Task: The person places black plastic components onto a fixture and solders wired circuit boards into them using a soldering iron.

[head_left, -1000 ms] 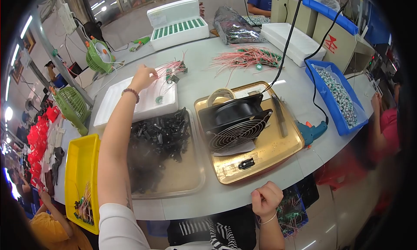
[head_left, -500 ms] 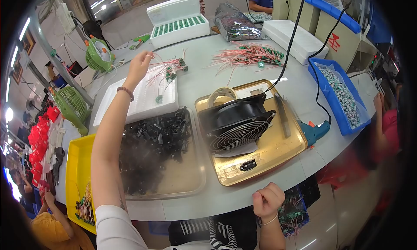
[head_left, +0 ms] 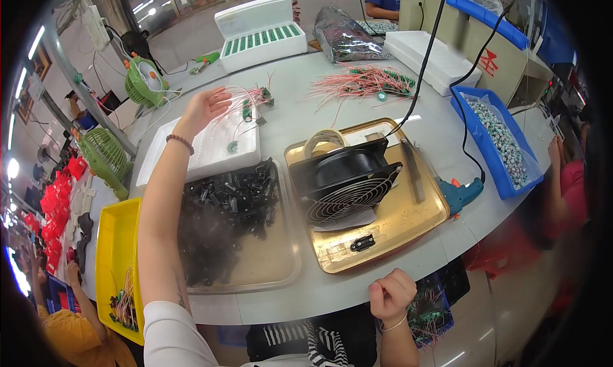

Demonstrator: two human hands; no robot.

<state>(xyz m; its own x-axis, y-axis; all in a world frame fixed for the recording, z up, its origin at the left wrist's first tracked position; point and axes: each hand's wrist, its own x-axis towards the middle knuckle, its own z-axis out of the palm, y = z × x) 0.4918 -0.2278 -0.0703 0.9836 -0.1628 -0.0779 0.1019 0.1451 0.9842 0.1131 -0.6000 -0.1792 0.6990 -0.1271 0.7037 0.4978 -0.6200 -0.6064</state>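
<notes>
My left hand point(head_left: 205, 109) is stretched over the white foam tray point(head_left: 207, 147), its fingers extended and apart, with nothing visible in them. Beside the fingertips lie small green circuit boards point(head_left: 248, 110) with red and white wires. My right hand point(head_left: 393, 295) is curled closed at the table's front edge; whatever it may hold is hidden. In front of it, a small black part point(head_left: 363, 242) lies on the gold tray point(head_left: 332, 260), which also carries a black fan point(head_left: 348, 182) and a tape roll point(head_left: 324, 139). Below my left forearm, a clear tray point(head_left: 271, 262) contains many black plastic pieces point(head_left: 230, 201).
A blue bin point(head_left: 535, 175) of small round parts and a teal power tool point(head_left: 463, 194) are at right. Wired boards point(head_left: 367, 83) lie at the back. A yellow bin point(head_left: 115, 223) is at left. Black cables point(head_left: 426, 60) hang over the table. Other people are nearby.
My left hand has lowered slightly and opened, going from closed fingertips near the wires to extended fingers. My right hand stays closed in nearly the same place.
</notes>
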